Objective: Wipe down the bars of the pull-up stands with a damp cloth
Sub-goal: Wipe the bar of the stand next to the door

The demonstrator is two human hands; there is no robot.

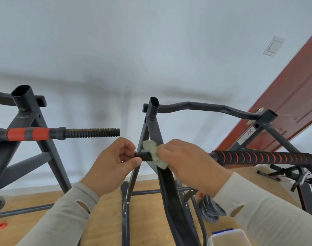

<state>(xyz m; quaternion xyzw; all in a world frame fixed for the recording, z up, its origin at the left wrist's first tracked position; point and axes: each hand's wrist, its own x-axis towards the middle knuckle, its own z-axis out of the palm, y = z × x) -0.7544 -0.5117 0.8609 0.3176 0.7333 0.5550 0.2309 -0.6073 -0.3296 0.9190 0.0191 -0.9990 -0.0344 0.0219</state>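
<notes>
Pale green cloth (152, 154) bunched around the ribbed black bar (142, 154), dead centre; dark stand (152, 128) rising toward twelve o'clock behind.

The left hand (114, 161) is pinching the ribbed black end (142, 154) of the right-side stand's handle bar (263, 158). The right hand (185, 159) is pressing a pale green cloth (152, 153) around the bar just beside it. A second ribbed bar (92, 133) is projecting from the left stand (25, 110).
</notes>
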